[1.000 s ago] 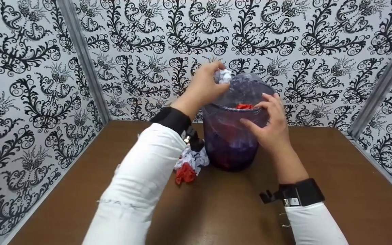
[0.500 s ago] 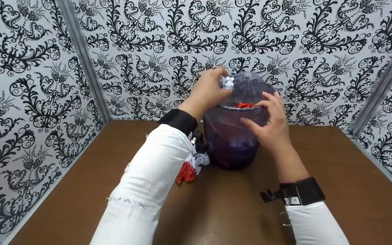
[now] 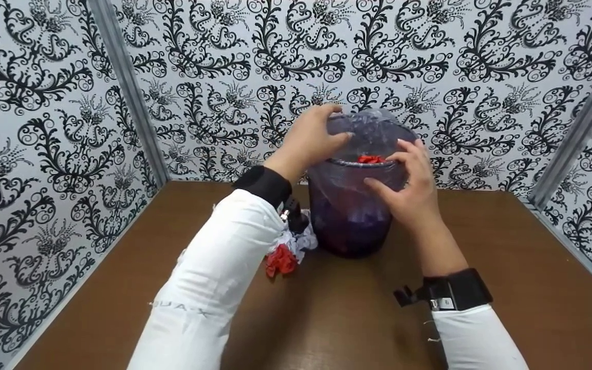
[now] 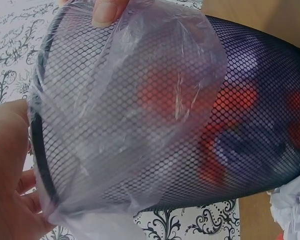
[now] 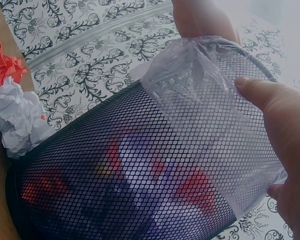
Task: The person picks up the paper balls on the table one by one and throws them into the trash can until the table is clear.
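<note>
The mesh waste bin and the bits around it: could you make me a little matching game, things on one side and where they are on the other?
Things:
1. Mesh waste bin
2. Clear plastic liner
3. Crumpled red and white paper
4. Right hand

Places:
a. on the table left of the bin's base
b. folded over the bin's rim
c. standing on the brown table
d. on the bin's near side

Pairs: 1-c, 2-b, 3-a, 4-d

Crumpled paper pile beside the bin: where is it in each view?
Head: crumpled paper pile on table, left of mesh bin.
Left wrist: bottom right corner.
Right wrist: upper left edge.
Shared landmark: the mesh bin.
</note>
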`<state>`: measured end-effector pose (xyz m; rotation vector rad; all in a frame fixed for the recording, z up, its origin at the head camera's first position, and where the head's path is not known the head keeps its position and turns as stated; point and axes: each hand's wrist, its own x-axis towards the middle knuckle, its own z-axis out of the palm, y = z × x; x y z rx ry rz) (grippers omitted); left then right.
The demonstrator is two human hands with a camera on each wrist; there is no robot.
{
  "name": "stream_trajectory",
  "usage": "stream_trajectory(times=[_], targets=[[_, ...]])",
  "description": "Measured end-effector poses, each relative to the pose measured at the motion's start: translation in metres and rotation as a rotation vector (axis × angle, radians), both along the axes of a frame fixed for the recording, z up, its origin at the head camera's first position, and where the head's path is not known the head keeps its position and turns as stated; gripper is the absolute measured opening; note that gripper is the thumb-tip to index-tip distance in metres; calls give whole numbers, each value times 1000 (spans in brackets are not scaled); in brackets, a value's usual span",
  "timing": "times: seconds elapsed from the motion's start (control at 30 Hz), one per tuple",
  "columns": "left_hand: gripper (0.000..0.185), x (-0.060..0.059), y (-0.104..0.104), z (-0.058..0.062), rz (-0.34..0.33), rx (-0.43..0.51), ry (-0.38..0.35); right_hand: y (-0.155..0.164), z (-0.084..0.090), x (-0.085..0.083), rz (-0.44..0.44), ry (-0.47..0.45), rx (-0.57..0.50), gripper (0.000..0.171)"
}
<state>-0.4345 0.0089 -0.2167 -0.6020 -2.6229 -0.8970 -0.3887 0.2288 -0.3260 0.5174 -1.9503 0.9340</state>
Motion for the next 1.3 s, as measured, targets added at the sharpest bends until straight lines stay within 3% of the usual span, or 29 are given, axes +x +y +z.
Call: stream_trajectory(times=[0.2, 0.4, 0.6, 0.77, 1.07, 1.17, 1.3], targets=[[60, 9, -17, 6, 10, -17, 14, 1, -1, 0, 2, 20, 2, 51], [61, 16, -50, 10, 23, -6, 41, 1, 1, 0, -7, -15, 4, 52], [59, 12, -87, 0, 9, -12, 104, 2, 2, 2, -13, -41, -3, 53], [57, 8, -112, -21, 14, -54, 107, 1, 1, 2, -16, -57, -4, 54], [47, 5, -144, -71, -9, -138, -9, 1, 1, 2, -14, -57, -7, 54], [49, 5, -149, -91, -10, -167, -76, 0, 1, 2, -14, -64, -10, 54], [60, 9, -154, -120, -16, -176, -239, 0, 0, 2, -25, -75, -6, 55]])
